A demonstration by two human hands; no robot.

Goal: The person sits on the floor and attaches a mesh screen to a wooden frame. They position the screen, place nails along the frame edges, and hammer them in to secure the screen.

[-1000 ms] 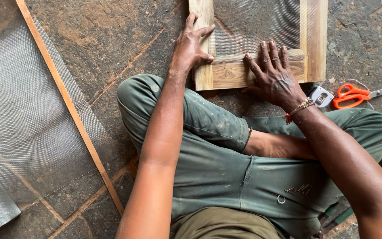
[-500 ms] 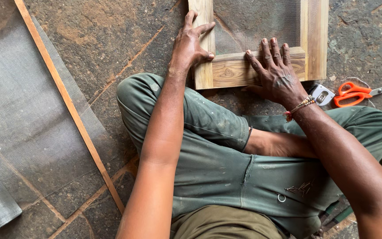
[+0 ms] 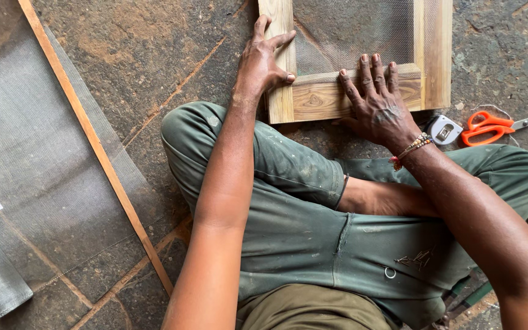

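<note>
Hands: left (image 3: 263, 64) and right (image 3: 375, 101) spread flat on one wooden frame (image 3: 313, 101); one scissors (image 3: 490, 125) nearby.

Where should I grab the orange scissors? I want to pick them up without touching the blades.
Take the scissors by the orange handle loops, coming from above on the side near the tape measure. They lie flat on the stone floor, loops toward the right hand and blades pointing away toward the picture's right edge, so the loops are the closer, blunt end.
</note>
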